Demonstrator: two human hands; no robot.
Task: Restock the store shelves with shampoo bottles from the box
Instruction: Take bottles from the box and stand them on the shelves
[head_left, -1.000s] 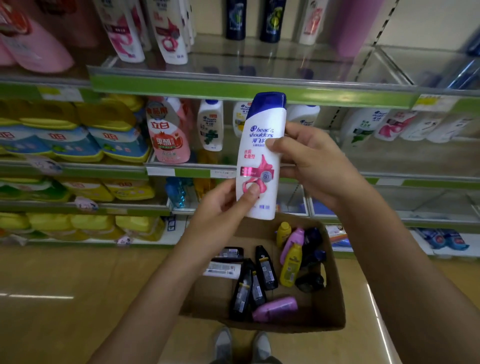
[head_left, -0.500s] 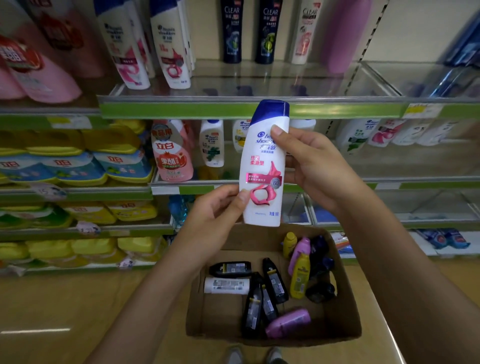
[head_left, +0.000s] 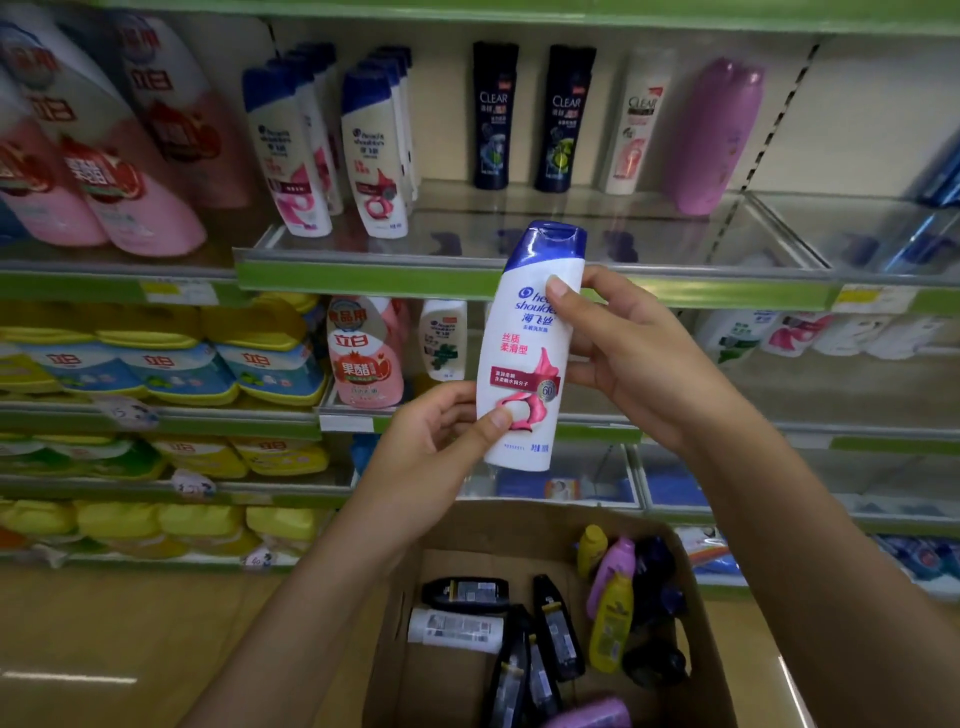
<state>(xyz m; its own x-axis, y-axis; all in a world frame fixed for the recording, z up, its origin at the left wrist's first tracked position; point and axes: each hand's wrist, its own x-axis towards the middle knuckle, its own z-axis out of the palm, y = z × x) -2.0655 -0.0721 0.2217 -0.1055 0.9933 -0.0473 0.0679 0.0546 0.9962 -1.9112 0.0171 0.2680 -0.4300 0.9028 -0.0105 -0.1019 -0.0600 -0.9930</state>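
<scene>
Both my bare forearms reach up and forward from the lower edge of view. My left hand (head_left: 436, 447) pinches low, thumb pressed across the front, fingers curled behind. My right hand (head_left: 639, 358) grips higher, thumb tip forward, fingers wrapped round the back.

- Dim, warm indoor light overall; colours muted.
- Faint streak of glare on the floor (head_left: 67, 678) at lower left.
- Soft reflections on the glass shelf (head_left: 519, 234).
- Edges smeared and bowed by the wide lens; pink pouches (head_left: 104, 171) at left blurred.
- Centre sharp.
</scene>
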